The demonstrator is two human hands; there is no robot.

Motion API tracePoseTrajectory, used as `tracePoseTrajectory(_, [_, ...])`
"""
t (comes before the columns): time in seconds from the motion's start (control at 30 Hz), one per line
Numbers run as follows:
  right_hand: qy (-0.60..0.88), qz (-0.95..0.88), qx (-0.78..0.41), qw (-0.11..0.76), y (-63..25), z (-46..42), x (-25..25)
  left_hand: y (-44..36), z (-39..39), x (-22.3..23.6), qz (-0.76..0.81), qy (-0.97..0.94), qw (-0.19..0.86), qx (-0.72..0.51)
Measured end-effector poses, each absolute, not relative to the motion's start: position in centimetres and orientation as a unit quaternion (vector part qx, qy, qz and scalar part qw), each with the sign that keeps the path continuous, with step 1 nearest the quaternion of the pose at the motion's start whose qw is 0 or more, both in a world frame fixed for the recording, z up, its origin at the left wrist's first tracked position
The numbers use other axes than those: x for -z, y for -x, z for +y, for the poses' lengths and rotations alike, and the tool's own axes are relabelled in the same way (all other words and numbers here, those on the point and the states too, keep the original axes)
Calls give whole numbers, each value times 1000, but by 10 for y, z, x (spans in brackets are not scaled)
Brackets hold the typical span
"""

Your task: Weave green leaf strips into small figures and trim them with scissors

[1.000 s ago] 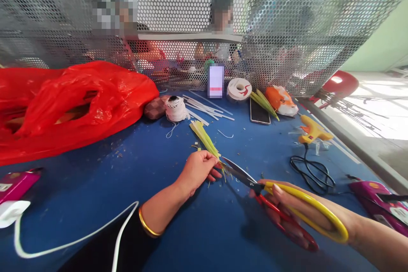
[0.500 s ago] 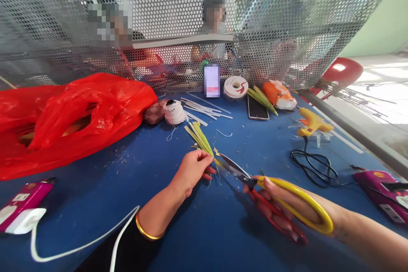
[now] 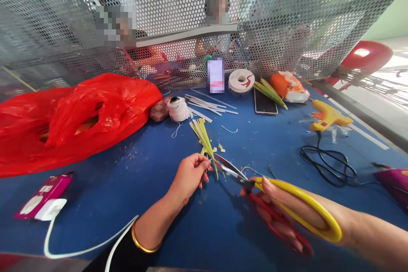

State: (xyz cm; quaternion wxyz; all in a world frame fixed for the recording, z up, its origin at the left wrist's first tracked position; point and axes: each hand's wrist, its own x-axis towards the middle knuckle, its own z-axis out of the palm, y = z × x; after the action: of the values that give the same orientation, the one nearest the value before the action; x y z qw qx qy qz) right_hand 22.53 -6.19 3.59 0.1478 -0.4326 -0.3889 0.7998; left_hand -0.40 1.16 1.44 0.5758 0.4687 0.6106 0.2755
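My left hand pinches the near end of a bundle of yellow-green leaf strips that lies on the blue table. My right hand grips large scissors with yellow and red handles. Their blades are slightly apart at the end of the bundle, just right of my left fingertips. Small cut scraps lie beside the bundle.
A red plastic bag fills the left. At the back stand a thread spool, white strips, a tape roll, two phones, more leaf strips. A yellow glue gun with black cord is right. People sit behind the mesh screen.
The scissors have closed in on the end of the bundle and cut scraps now lie by it. My left hand shifted slightly with the strips; the camera tilted.
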Motion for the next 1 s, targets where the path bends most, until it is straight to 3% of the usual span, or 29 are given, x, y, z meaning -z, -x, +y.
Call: tracePoseTrajectory(1.0, [474,-426,-762,116,-205,-46,-26,11,14,-10,589,-454,616,-259])
